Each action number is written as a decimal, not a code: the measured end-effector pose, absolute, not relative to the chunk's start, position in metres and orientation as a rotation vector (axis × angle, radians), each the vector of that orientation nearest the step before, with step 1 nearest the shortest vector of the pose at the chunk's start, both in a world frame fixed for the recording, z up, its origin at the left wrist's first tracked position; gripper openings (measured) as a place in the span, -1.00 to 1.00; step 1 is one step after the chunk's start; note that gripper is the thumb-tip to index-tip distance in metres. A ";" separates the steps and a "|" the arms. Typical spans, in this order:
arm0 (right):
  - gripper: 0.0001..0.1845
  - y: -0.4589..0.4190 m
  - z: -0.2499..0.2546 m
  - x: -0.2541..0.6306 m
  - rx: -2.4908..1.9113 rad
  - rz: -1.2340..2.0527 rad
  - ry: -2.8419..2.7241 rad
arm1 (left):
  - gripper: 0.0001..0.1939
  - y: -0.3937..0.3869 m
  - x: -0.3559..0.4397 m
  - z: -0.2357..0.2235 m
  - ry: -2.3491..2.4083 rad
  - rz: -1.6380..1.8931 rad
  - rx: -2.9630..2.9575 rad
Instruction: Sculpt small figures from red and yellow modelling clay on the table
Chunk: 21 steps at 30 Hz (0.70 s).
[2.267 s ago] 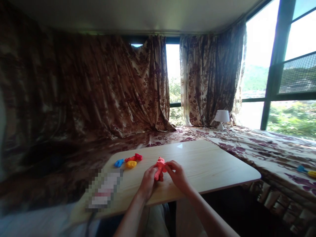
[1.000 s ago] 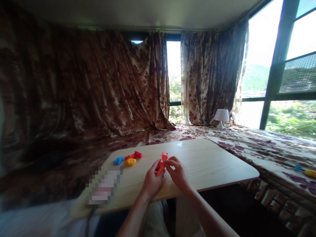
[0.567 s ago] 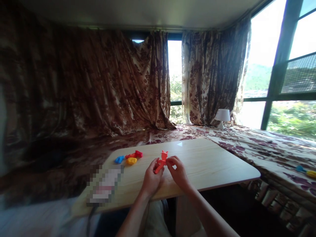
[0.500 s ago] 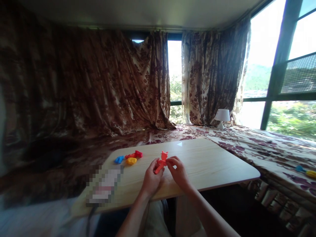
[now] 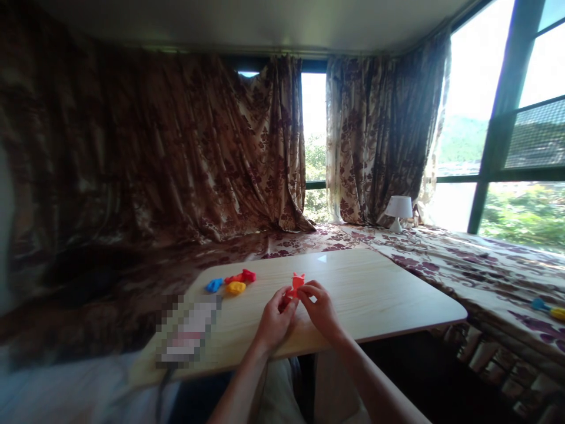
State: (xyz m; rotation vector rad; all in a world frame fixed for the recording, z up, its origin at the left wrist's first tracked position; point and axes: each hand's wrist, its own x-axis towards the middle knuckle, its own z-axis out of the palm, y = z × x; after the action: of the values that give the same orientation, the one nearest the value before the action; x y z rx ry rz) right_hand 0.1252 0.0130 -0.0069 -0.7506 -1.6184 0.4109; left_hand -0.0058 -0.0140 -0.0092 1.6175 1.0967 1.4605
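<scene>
A small orange-red figure with a pointed-eared head point(image 5: 298, 279) is held upright between my two hands, just above the near half of the table. My left hand point(image 5: 277, 318) is closed round its lower part, thumb in front. With thumb and fingertips together, my right hand point(image 5: 320, 307) pinches the figure's right side below the head. The figure's lower end is hidden behind my fingers. Further off to the left lie a blue lump point(image 5: 214, 285), a yellow lump point(image 5: 235, 288) and red lumps point(image 5: 248, 275), which look soft like modelling clay.
The pale wooden table point(image 5: 375, 294) has rounded corners. A blurred-out flat object point(image 5: 189, 333) with a cord lies at its left edge. Beyond stand a flowered bed cover point(image 5: 424, 259) and a white lamp point(image 5: 399, 207). Blue and yellow items point(image 5: 557, 313) lie far right.
The figure has turned more upright and shifted slightly right. Its lower piece, visible before below my left fingers, is now covered by them. Both hands keep their hold.
</scene>
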 end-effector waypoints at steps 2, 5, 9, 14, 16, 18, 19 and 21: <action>-0.86 0.010 -0.005 0.124 -0.726 0.358 -1.660 | -0.55 -0.013 -0.005 -0.009 1.081 1.448 1.577; -0.87 0.007 -0.002 0.124 -0.692 0.369 -1.687 | -0.42 -0.012 -0.006 -0.009 1.067 1.537 1.476; -0.83 0.009 -0.002 0.125 -0.747 0.462 -1.596 | -0.18 -0.016 -0.007 -0.006 1.042 1.637 1.388; -0.80 0.014 -0.004 0.126 -0.750 0.583 -1.677 | -0.11 -0.018 -0.003 -0.006 1.112 1.573 1.415; -0.77 0.016 -0.004 0.127 -0.740 0.608 -1.636 | -0.15 -0.016 -0.003 -0.008 1.181 1.572 1.425; -0.74 0.017 -0.004 0.128 -0.747 0.601 -1.565 | -0.28 -0.012 -0.005 -0.011 1.295 1.608 1.477; -0.74 0.018 -0.004 0.128 -0.749 0.586 -1.542 | -0.39 -0.009 -0.007 -0.012 1.354 1.622 1.528; -0.77 0.020 -0.004 0.127 -0.737 0.555 -1.541 | -0.66 -0.006 -0.009 -0.014 1.428 1.610 1.656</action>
State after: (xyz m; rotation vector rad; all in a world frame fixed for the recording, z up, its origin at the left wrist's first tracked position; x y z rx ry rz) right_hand 0.1268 0.0196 -0.0040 -0.7366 -1.5405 0.5553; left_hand -0.0092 -0.0058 -0.0137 1.6557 1.4280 1.6095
